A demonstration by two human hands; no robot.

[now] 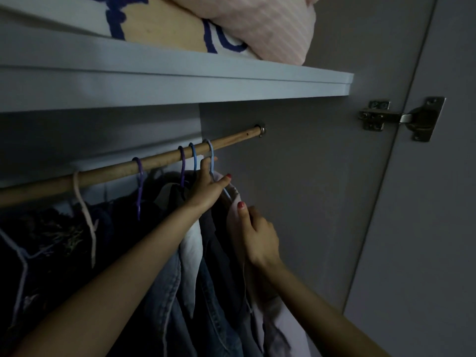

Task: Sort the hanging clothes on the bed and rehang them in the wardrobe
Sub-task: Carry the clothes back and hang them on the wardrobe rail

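Observation:
A wooden rail (159, 161) runs across the wardrobe under a grey shelf. A light blue hanger (210, 157) hooks over the rail nearest its right end and carries a pale pinkish garment (277, 328). My left hand (208, 188) grips that hanger's neck just below the hook. My right hand (257, 233) pinches the pale garment at its shoulder, thumb on top. To the left hang a blue hanger (193, 155), two purple hangers (182, 163) and a white hanger (82, 202), with denim clothes (170, 292) and dark clothes below them.
The grey shelf (180, 81) above holds a pink striped bundle (270, 24) and a white cloth with blue marks (123, 19). The wardrobe's side wall (296, 189) stands close to the right, with the open door and its metal hinge (401, 118) beyond.

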